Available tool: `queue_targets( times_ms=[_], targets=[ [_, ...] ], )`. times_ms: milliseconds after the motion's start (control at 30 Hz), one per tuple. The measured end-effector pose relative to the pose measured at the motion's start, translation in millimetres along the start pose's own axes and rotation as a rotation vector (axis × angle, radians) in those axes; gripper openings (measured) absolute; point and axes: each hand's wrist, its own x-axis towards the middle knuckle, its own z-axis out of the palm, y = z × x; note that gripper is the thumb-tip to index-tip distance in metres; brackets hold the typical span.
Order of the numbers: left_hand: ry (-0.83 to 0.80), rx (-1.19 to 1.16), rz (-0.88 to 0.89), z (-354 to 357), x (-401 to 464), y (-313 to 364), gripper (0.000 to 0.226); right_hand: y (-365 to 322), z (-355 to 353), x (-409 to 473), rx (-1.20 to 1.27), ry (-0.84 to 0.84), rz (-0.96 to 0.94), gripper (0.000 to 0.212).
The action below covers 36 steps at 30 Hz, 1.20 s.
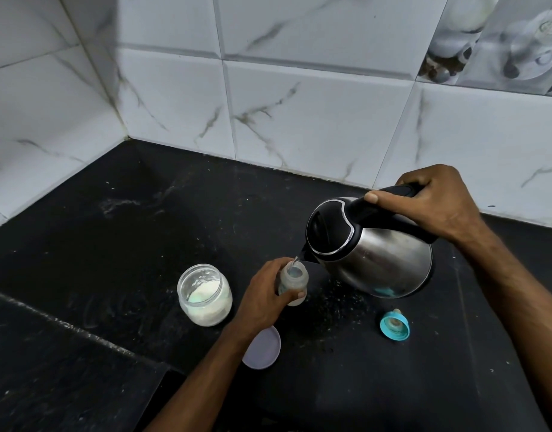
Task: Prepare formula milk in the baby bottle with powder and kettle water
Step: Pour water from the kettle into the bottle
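Spanning everything, the black table carries the work. Tilted over the baby bottle, the steel kettle looks heavy and likely hot, so the right hand keeps its grip clamped on the handle. Left of the bottle stands the powder jar; its lid lies nearer. The left hand clamps the light, slippery bottle at mid-body. The teal teat cap lies right of the bottle
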Motion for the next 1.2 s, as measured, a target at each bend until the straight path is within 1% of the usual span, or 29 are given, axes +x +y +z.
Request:
queue_targets(
  times_ms=[267,467,633,800,900,1000,1200],
  targets=[
    [-0.004,0.027,0.001,-1.7,0.1,1.1,0.059,0.7,-1.4,0.0,0.006,0.006,0.001,0.090],
    [-0.001,0.038,0.014,-1.6,0.4,2.1,0.058,-0.5,-2.9,0.6,0.001,0.014,-0.011,0.098],
    [0.002,0.036,0.018,-2.9,0.4,2.6,0.058,-1.6,-4.4,0.5,-0.003,0.019,-0.020,0.092],
    [-0.007,0.038,0.002,-2.5,1.0,1.8,0.058,-3.1,-4.5,1.1,0.002,0.015,-0.023,0.091],
    [-0.014,0.044,-0.006,-2.4,1.4,1.7,0.058,-3.0,-4.4,1.0,0.007,0.013,-0.018,0.094],
    [-0.014,0.049,-0.010,-2.7,1.1,2.3,0.058,-2.5,-4.5,0.7,0.022,0.013,-0.014,0.101],
    [-0.029,0.063,-0.022,-2.9,2.1,3.0,0.058,-1.6,-5.0,1.8,0.016,0.008,-0.007,0.097]
  ],
)
